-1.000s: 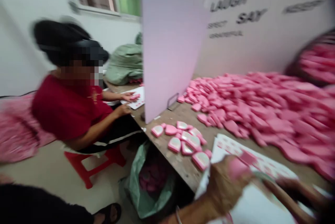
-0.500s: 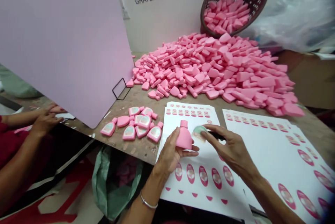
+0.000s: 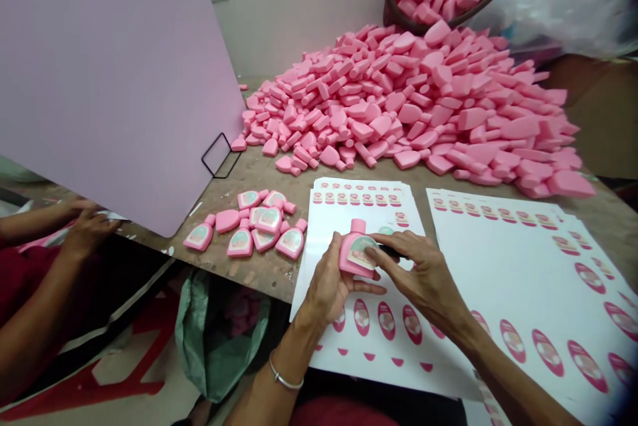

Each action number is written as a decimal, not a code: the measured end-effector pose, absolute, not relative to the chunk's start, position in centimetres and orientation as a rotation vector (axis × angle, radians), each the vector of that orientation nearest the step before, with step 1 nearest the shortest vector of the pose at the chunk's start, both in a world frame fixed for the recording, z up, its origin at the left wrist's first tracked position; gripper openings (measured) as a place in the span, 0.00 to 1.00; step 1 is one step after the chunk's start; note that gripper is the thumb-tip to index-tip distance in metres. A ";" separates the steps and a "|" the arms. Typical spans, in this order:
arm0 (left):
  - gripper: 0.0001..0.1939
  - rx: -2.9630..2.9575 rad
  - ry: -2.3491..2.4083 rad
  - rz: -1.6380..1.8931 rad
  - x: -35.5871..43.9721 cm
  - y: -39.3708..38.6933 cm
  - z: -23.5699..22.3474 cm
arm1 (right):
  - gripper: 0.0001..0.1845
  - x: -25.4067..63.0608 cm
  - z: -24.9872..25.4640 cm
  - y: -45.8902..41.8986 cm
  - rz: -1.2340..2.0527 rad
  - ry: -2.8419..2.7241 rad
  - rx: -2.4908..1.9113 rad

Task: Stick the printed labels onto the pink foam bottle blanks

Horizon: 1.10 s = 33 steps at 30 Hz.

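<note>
Well left of the left hand [image 3: 326,286], a co-worker's hands [image 3: 92,226], close together by the lower edge of a lilac divider panel [image 3: 114,80]. Nearer, below the edge of the table [image 3: 259,272], an open green sack [image 3: 192,339] with pink pieces inside; at the panel's foot, a black wire bracket [image 3: 206,159]. Just left of the left hand, a cluster of small pink bottles [image 3: 240,242], mostly labelled. Between left thumb and fingers, palm upward, a pink flat-bodied bottle [image 3: 347,262]. Against its front, an arched label [image 3: 359,250] pinched by the right hand [image 3: 426,266], with something slim and black also in that grip. Under both hands, stacked sticker sheets [image 3: 321,230]; beyond, a heap of pink bottles [image 3: 399,107] before a tipped brown basket [image 3: 390,10]. Right of the right hand, more sticker sheets [image 3: 488,266]; farther off, clear plastic [image 3: 563,0]
</note>
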State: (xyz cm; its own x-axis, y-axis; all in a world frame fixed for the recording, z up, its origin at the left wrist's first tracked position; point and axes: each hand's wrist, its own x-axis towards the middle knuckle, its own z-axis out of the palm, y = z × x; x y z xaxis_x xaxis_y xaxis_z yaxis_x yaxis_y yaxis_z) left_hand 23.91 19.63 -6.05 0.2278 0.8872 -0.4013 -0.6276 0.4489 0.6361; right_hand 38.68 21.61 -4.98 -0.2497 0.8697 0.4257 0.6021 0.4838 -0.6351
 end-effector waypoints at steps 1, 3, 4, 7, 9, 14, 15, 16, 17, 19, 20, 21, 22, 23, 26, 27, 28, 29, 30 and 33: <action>0.26 0.380 0.813 1.077 23.9 19.6 -6.0 | 0.09 38.6 -5.0 21.6 0.439 -1.966 -1.212; 0.27 0.387 0.808 1.078 23.9 19.6 -5.9 | 0.10 38.5 -5.0 21.5 0.432 -1.967 -1.210; 0.27 0.392 0.804 1.081 23.8 19.6 -5.9 | 0.10 38.5 -4.9 21.5 0.429 -1.970 -1.213; 0.27 0.410 0.788 1.091 23.8 19.6 -6.0 | 0.11 38.4 -4.9 21.4 0.417 -1.990 -1.217; 0.27 0.420 0.779 1.095 23.7 19.5 -6.0 | 0.11 38.3 -4.8 21.4 0.412 -2.004 -1.219; 0.27 0.429 0.763 1.096 23.5 19.5 -6.0 | 0.11 38.1 -4.9 21.6 0.416 -2.006 -1.203; 0.27 0.432 0.761 1.095 23.5 19.4 -6.0 | 0.11 38.1 -4.9 21.6 0.416 -2.006 -1.200; 0.27 0.435 0.760 1.096 23.5 19.4 -5.9 | 0.11 38.1 -4.9 21.6 0.414 -2.006 -1.199; 0.26 0.441 0.758 1.100 23.5 19.4 -5.9 | 0.11 38.1 -4.9 21.6 0.411 -2.007 -1.201; 0.26 0.450 0.756 1.110 23.5 19.4 -5.8 | 0.11 38.1 -4.8 21.6 0.405 -2.012 -1.203; 0.26 0.453 0.754 1.113 23.5 19.4 -5.8 | 0.11 38.0 -4.7 21.6 0.401 -2.015 -1.204; 0.26 0.453 0.753 1.116 23.5 19.4 -5.8 | 0.11 38.0 -4.7 21.6 0.396 -2.018 -1.205; 0.26 0.451 0.753 1.115 23.5 19.4 -5.8 | 0.11 38.0 -4.7 21.6 0.391 -2.018 -1.208; 0.27 0.449 0.754 1.112 23.4 19.5 -5.9 | 0.11 37.9 -4.7 21.6 0.386 -2.017 -1.210; 0.27 0.446 0.744 1.110 23.3 19.5 -5.9 | 0.11 37.9 -4.8 21.7 0.367 -2.021 -1.212; 0.27 0.445 0.735 1.108 23.3 19.6 -5.9 | 0.11 37.9 -4.8 21.7 0.361 -2.026 -1.210; 0.28 0.445 0.723 1.105 23.3 19.6 -5.9 | 0.11 37.9 -4.8 21.8 0.353 -2.032 -1.209; 0.28 0.445 0.710 1.102 23.2 19.6 -5.9 | 0.11 37.9 -4.8 21.8 0.345 -2.037 -1.207; 0.29 0.446 0.697 1.096 23.2 19.6 -5.9 | 0.11 37.9 -4.8 21.8 0.338 -2.040 -1.206; 0.29 0.451 0.665 1.084 23.0 19.7 -5.8 | 0.11 37.9 -4.7 21.8 0.319 -2.048 -1.198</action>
State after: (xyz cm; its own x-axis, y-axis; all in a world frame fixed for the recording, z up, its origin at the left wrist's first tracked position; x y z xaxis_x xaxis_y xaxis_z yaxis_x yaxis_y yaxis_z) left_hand 23.02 19.67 -5.75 0.3072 0.9122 -0.2709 -0.6550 0.4093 0.6352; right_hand 37.86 21.79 -4.73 -0.2991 0.8324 0.4664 0.6512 0.5354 -0.5379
